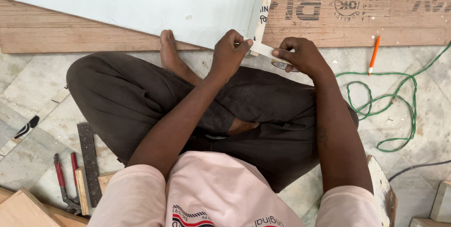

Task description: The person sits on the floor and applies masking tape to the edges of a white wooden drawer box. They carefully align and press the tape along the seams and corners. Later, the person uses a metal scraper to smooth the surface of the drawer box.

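Observation:
I sit cross-legged on a stone floor. My right hand [300, 55] is closed around a small roll of masking tape [281, 64]. A pale strip of tape [263, 48] runs from the roll to my left hand [231, 52], which pinches its free end against the corner of a white laminated board [141, 1]. A thin pale edge strip [264, 6] runs along the board's right side. The board lies on a large plywood sheet [366, 25].
An orange pencil [373, 55] lies at the plywood's edge, with a green cord [390, 105] looped on the floor at right. At lower left lie red-handled pliers [63, 182], a metal square [88, 161] and wood pieces [23, 210]. A dark-handled tool [27, 127] lies far left.

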